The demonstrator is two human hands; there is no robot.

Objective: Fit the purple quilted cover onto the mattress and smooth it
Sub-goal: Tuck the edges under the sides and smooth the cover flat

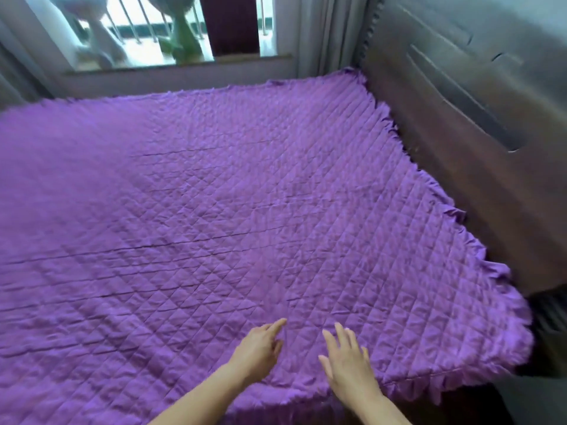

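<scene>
**Cover spread over bed, both hands flat near front-right corner**

While the purple quilted cover (pixel 230 210) lies across the whole bed top, hiding the mattress, a dark wood headboard (pixel 460 133) runs along its right edge, w/ the ruffled trim bunched against it. Beyond the far edge: a window ledge (pixel 178 64) and grey curtain (pixel 319 32), close to the bed. Blurred shapes behind window bars, can't tell what.

Fabric is diamond-stitched, puffy, w/ several long horizontal creases across the middle and left. Frilled trim (pixel 478 372) drapes over the near-right corner.

Left hand (pixel 257 351) is low over the cover near the front edge, fingers loosely together, index pointing fwd. Right hand (pixel 349 363) just beside it, fingers spread, palm down. Neither grips fabric; contact vs. hover unclear. Broad open quilt ahead and to the left, nothing lying on it.
</scene>
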